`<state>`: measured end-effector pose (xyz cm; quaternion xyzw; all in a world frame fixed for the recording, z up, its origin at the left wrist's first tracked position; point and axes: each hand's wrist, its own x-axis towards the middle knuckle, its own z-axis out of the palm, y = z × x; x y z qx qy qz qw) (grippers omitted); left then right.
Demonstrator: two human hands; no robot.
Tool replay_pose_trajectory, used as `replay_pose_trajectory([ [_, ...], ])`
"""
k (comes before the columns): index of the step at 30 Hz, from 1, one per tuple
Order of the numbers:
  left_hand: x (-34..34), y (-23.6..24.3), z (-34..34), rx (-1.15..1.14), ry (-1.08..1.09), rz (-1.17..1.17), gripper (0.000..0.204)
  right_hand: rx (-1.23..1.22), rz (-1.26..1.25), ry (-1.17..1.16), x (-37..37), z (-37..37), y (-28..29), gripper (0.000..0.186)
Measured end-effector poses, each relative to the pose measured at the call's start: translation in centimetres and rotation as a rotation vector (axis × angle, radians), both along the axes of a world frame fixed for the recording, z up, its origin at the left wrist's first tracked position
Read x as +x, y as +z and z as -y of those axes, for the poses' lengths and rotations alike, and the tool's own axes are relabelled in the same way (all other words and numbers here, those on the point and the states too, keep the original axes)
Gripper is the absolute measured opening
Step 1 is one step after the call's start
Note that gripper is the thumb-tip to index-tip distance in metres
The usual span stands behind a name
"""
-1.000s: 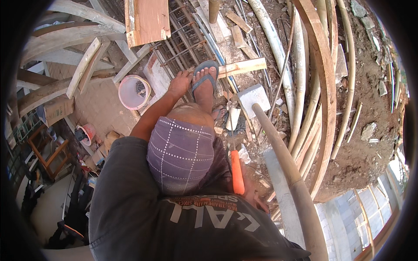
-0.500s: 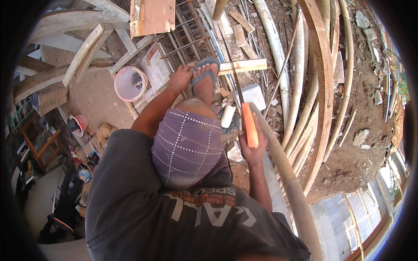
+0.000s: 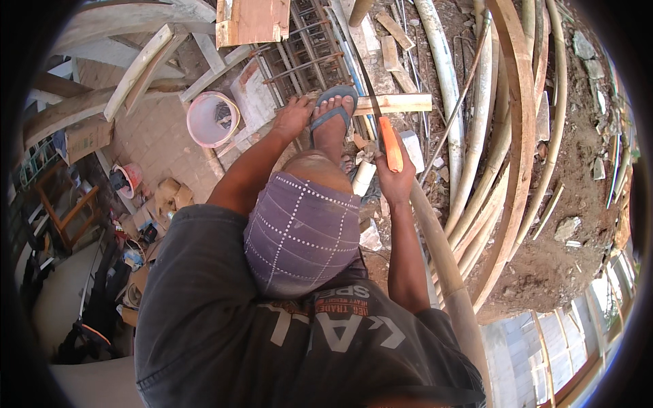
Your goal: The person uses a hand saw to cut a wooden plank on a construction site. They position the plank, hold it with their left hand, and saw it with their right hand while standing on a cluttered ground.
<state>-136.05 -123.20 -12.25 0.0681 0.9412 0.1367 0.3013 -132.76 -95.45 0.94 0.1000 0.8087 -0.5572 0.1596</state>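
A handsaw with an orange handle (image 3: 390,144) is gripped in my right hand (image 3: 397,178). Its dark narrow blade (image 3: 368,71) points away from me and crosses a pale wooden strip (image 3: 401,103). My left foot, in a grey flip-flop (image 3: 349,102), presses on that strip. Left of the foot, my left hand (image 3: 294,117) closes over the strip's other part, fingers bent downward; the wood beneath the palm is mostly hidden. Whether the blade's teeth sit in a cut I cannot tell.
Steel rebar cages (image 3: 309,51) lie beyond the strip. A pinkish bucket (image 3: 213,120) stands to the left. Long bamboo poles (image 3: 442,251) and a curved timber (image 3: 522,122) run along the right, close to my right forearm. A wide board (image 3: 253,20) lies at the far edge.
My right hand has pushed the saw forward, away from me, bringing the handle close to the strip. My left hand and foot keep their places on the wood. The view has shifted slightly.
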Motion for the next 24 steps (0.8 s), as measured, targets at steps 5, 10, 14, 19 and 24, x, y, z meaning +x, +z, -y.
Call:
replay_pose_trajectory([
  [5,-0.2,-0.2,0.0,0.011,-0.008,-0.021,0.036,0.120,0.104,0.050,7.3,-3.1,6.9,0.059],
  [10,0.0,-0.5,0.1,0.016,-0.018,0.003,0.040,0.141,-0.001,0.115,9.8,-4.5,13.2,0.064],
  [14,0.0,-1.1,0.5,0.026,-0.029,-0.004,0.042,0.056,0.190,-0.040,-0.5,-0.4,2.8,0.060],
  [19,-0.1,-1.4,0.6,-0.014,-0.090,-0.035,0.040,0.008,0.101,-0.003,-0.1,-0.9,0.6,0.059],
  [24,-0.1,-1.4,0.4,0.006,-0.110,-0.027,0.040,0.220,0.111,0.159,11.6,-5.3,14.3,0.071],
])
